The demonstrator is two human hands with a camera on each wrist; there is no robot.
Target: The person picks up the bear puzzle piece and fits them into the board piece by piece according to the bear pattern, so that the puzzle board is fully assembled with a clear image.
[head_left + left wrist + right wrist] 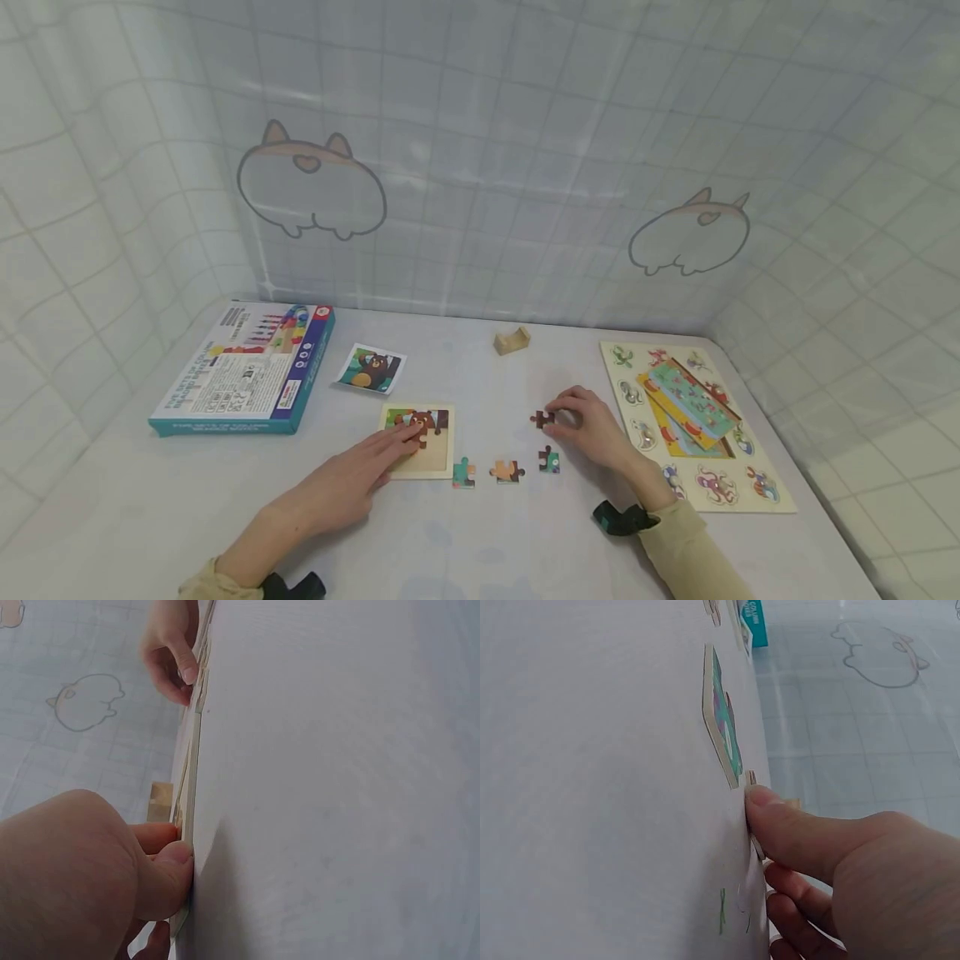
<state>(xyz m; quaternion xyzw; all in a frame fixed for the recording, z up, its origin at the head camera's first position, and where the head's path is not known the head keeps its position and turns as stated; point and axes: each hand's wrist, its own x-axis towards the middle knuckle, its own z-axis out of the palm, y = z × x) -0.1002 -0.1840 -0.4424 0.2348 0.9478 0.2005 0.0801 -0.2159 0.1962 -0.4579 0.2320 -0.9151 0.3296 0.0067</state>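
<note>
My right hand pinches a dark brown jigsaw piece between thumb and fingers, low over the table. In the right wrist view only a thin edge of that piece shows beside the thumb. My left hand lies across the left side of a square wooden puzzle tray, fingertips on the partly filled bear picture. Its thumb touches the tray's edge in the left wrist view. Between the hands lie loose pieces: a teal one, an orange-brown one and a green-and-dark one.
A bear picture card lies behind the tray. At the left is a flat boxed set. A small tan block-like object stands at the back. On the right, a wooden animal board carries colourful cards.
</note>
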